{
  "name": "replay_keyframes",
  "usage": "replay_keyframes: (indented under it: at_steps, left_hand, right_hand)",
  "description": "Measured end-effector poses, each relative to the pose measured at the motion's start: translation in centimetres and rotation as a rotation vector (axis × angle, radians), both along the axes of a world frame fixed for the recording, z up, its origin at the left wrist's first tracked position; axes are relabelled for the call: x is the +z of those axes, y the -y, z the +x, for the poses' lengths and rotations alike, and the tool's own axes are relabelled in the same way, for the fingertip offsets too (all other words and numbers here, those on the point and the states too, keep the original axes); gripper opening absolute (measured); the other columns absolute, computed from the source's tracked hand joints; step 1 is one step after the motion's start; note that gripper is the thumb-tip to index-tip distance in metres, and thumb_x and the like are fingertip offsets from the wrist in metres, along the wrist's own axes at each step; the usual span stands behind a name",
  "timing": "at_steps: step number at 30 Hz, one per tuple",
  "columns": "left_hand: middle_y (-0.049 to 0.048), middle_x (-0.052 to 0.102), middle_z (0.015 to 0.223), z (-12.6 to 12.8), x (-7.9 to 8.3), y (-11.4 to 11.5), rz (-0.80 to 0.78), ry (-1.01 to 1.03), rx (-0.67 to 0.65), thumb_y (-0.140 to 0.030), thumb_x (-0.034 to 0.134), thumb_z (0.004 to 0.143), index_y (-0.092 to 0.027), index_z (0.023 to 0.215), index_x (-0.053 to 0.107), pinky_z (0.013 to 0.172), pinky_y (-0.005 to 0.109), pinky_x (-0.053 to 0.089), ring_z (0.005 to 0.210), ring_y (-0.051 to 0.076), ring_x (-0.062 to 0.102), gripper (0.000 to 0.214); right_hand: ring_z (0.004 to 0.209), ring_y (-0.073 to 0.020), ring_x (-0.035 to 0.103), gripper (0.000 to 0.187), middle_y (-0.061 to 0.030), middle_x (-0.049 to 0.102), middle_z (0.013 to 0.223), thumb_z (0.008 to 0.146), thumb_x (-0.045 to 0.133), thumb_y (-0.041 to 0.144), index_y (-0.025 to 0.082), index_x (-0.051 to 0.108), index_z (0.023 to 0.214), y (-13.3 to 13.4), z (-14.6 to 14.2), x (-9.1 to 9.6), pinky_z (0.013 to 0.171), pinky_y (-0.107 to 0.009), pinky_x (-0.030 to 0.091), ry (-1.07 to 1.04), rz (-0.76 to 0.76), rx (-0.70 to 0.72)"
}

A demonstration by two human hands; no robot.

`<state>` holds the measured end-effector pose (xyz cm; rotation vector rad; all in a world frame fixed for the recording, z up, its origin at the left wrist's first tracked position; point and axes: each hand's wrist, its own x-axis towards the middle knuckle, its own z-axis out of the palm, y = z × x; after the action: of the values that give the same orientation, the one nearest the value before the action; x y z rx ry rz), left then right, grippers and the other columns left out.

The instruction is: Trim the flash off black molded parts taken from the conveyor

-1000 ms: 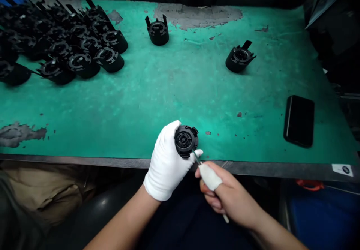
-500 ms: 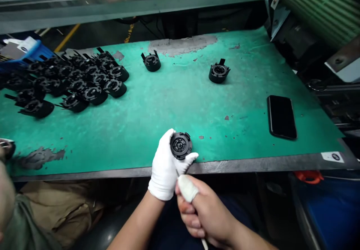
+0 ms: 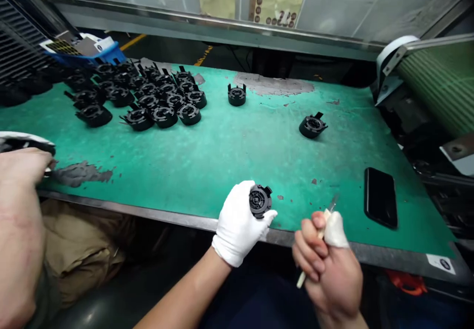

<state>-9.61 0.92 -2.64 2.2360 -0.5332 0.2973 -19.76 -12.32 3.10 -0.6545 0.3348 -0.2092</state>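
My left hand (image 3: pixel 240 225), in a white glove, is closed around a round black plastic part (image 3: pixel 260 201) held over the near edge of the green table (image 3: pixel 229 151). My right hand (image 3: pixel 328 260), bare with a white wrap on the thumb, grips a small knife (image 3: pixel 321 235) whose blade points up, off to the right of the part and apart from it.
Several black parts (image 3: pixel 148 99) are heaped at the far left, and two lone ones (image 3: pixel 237 95) (image 3: pixel 313 126) sit further right. A black phone (image 3: pixel 380 203) lies at the right. Another person's arm (image 3: pixel 18 210) is at the left edge. A green conveyor (image 3: pixel 437 82) stands at right.
My right hand with the knife has moved away from the part, out to the right, blade now up. The view has lifted and swung, showing the back wall and the other person's arm.
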Motion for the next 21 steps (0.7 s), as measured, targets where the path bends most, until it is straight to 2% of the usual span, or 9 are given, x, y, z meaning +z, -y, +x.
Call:
replay_keyframes:
  at_steps: [3, 5, 8, 10, 12, 13, 15, 18, 21]
  left_hand:
    - [0.0138, 0.042, 0.155, 1.4, 1.2, -2.9, 0.05, -0.099, -0.236, -0.038, 0.075, 0.081, -0.02, 0.152, 0.028, 0.12, 0.047, 0.037, 0.143, 0.03, 0.041, 0.087]
    - [0.0087, 0.031, 0.162, 2.6, 1.9, -5.1, 0.049, -0.154, -0.357, -0.03, 0.064, 0.09, -0.025, 0.156, 0.023, 0.124, 0.046, 0.03, 0.149, 0.026, 0.032, 0.078]
    - [0.0069, 0.031, 0.162, 3.7, 2.3, -6.8, -0.145, -0.13, -0.176, -0.028, 0.053, 0.097, -0.027, 0.154, 0.027, 0.125, 0.046, 0.028, 0.149, 0.023, 0.032, 0.062]
    - [0.0087, 0.032, 0.161, 3.7, 2.3, -6.3, -0.224, -0.099, -0.058, -0.034, 0.06, 0.095, -0.026, 0.152, 0.031, 0.124, 0.047, 0.031, 0.148, 0.025, 0.034, 0.064]
    - [0.0109, 0.028, 0.163, 3.4, 2.2, -5.1, -0.169, -0.075, -0.048, -0.043, 0.072, 0.085, -0.024, 0.151, 0.031, 0.123, 0.048, 0.03, 0.149, 0.029, 0.03, 0.079]
    - [0.0119, 0.025, 0.164, 3.3, 2.2, -4.5, -0.117, -0.063, -0.055, -0.046, 0.077, 0.08, -0.023, 0.151, 0.03, 0.124, 0.05, 0.029, 0.151, 0.03, 0.027, 0.088]
    - [0.0134, 0.017, 0.165, 3.3, 2.2, -3.7, -0.024, -0.051, -0.065, -0.046, 0.081, 0.075, -0.022, 0.153, 0.026, 0.124, 0.051, 0.027, 0.152, 0.032, 0.021, 0.099]
    - [0.0135, 0.013, 0.166, 4.1, 2.2, -3.8, 0.027, -0.092, -0.093, -0.039, 0.081, 0.077, -0.022, 0.155, 0.021, 0.124, 0.049, 0.027, 0.153, 0.031, 0.019, 0.1]
    - [0.0129, 0.03, 0.161, 4.9, 2.0, -4.4, 0.028, -0.154, -0.14, -0.037, 0.077, 0.08, -0.022, 0.153, 0.024, 0.123, 0.047, 0.031, 0.148, 0.029, 0.032, 0.092]
  right_hand:
    - [0.045, -0.0052, 0.031, 0.021, 0.0064, 0.04, 0.064, 0.098, 0.055, 0.043, 0.023, 0.058, 0.092, 3.6, 1.0, -0.2, 0.038, -0.015, 0.03, -0.086, -0.278, -0.039]
    - [0.049, -0.0065, 0.04, 0.021, 0.0045, 0.049, 0.069, 0.096, 0.057, 0.044, 0.026, 0.062, 0.105, 5.6, 1.4, -1.0, 0.042, -0.017, 0.034, -0.149, -0.519, -0.001]
    - [0.061, -0.0105, 0.052, 0.035, 0.0005, 0.061, 0.081, 0.098, 0.054, 0.047, 0.03, 0.062, 0.127, 7.7, 2.5, -2.0, 0.055, -0.023, 0.044, -0.229, -0.998, 0.215]
    - [0.084, -0.0163, 0.062, 0.036, -0.0032, 0.068, 0.096, 0.099, 0.052, 0.047, 0.03, 0.066, 0.128, 8.3, 3.9, -2.1, 0.076, -0.029, 0.05, -0.198, -1.321, 0.39]
    - [0.1, -0.0206, 0.063, 0.035, -0.0048, 0.07, 0.109, 0.1, 0.049, 0.045, 0.03, 0.069, 0.126, 8.4, 5.7, -1.8, 0.089, -0.034, 0.048, -0.107, -1.575, 0.511]
    - [0.1, -0.021, 0.063, 0.036, -0.0051, 0.07, 0.11, 0.1, 0.048, 0.043, 0.031, 0.068, 0.127, 8.3, 6.6, -1.6, 0.089, -0.034, 0.047, -0.054, -1.678, 0.552]
    - [0.092, -0.0205, 0.063, 0.037, -0.0051, 0.071, 0.103, 0.101, 0.045, 0.038, 0.03, 0.066, 0.131, 7.7, 8.0, -1.2, 0.083, -0.034, 0.048, 0.045, -1.851, 0.626]
    - [0.085, -0.0203, 0.062, 0.039, -0.0039, 0.069, 0.092, 0.101, 0.044, 0.032, 0.03, 0.062, 0.135, 6.5, 8.9, -1.2, 0.077, -0.033, 0.046, 0.14, -2.012, 0.694]
    - [0.083, -0.02, 0.061, 0.039, -0.0037, 0.067, 0.089, 0.101, 0.044, 0.03, 0.028, 0.06, 0.137, 5.7, 8.7, -1.7, 0.073, -0.032, 0.045, 0.142, -2.072, 0.709]
